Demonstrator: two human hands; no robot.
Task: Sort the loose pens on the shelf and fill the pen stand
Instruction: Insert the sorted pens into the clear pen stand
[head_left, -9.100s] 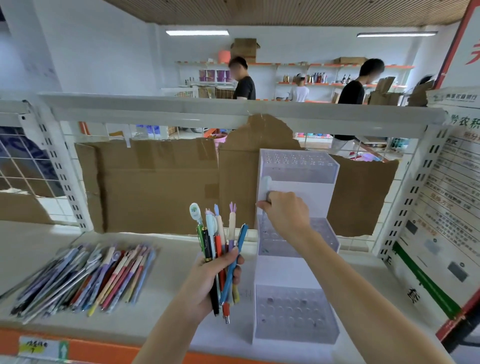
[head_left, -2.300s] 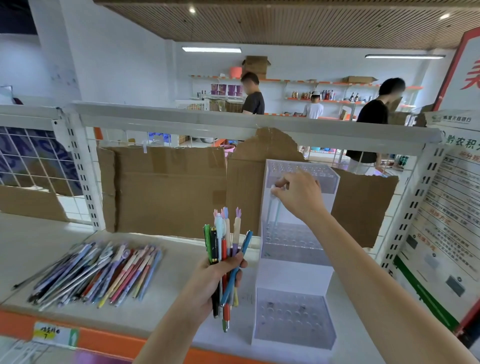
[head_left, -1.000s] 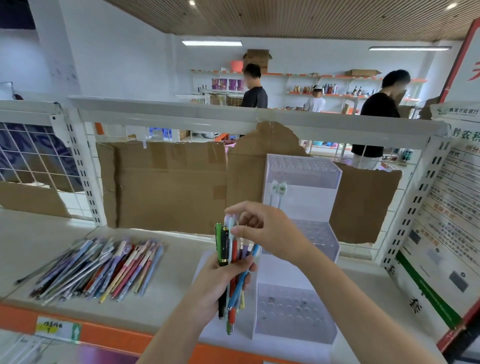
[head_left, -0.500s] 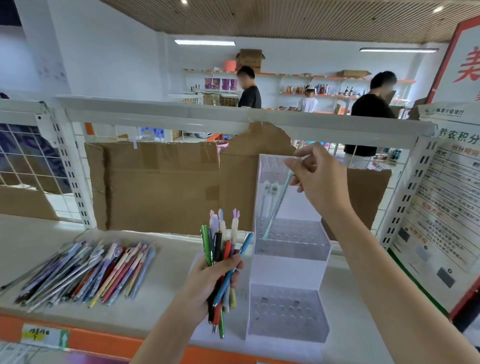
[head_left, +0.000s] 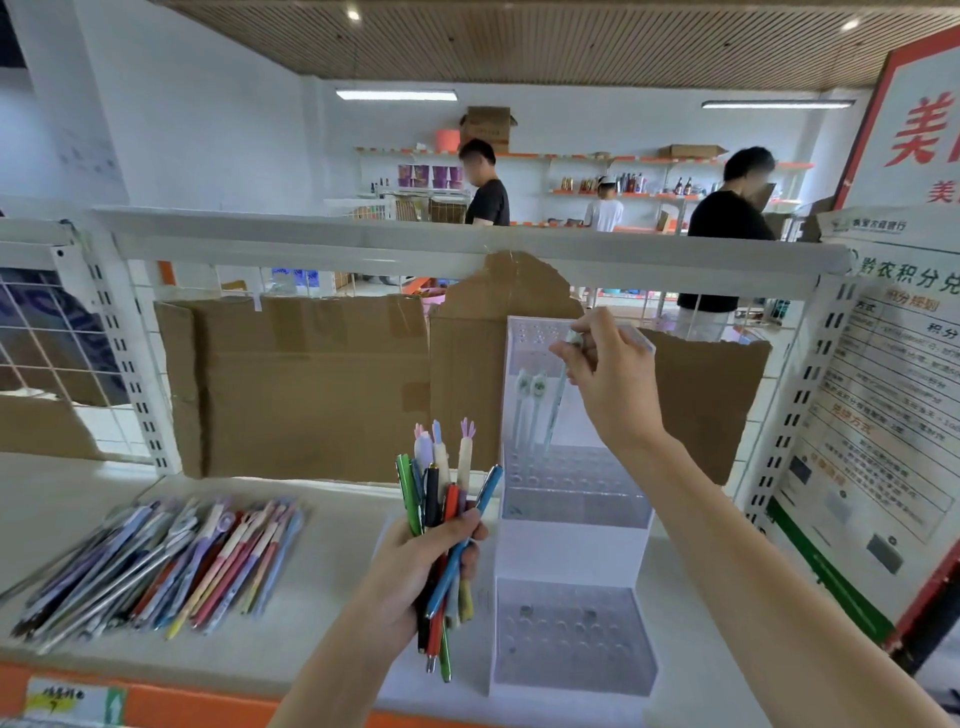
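Pen stand (head_left: 571, 535): white, tiered, upright on the shelf (head_left: 332, 525).
Right hand (head_left: 608, 379): pinches a pale pen (head_left: 557, 410) over the stand's middle tier, beside two standing pens (head_left: 527, 410).
Left hand (head_left: 421, 571): grips a bundle of pens (head_left: 441, 514), left of the stand.
Loose pens (head_left: 156, 561): heaped far left of the stand.

The pen stand (head_left: 571, 540) is seen in white with translucent, hole-dotted tiers. Green, black, red, blue and pastel pens (head_left: 441, 519) are bunched together. Brown cardboard (head_left: 301, 384) is backed by white wire grid (head_left: 47, 343). An orange shelf edge (head_left: 208, 704) is shown.
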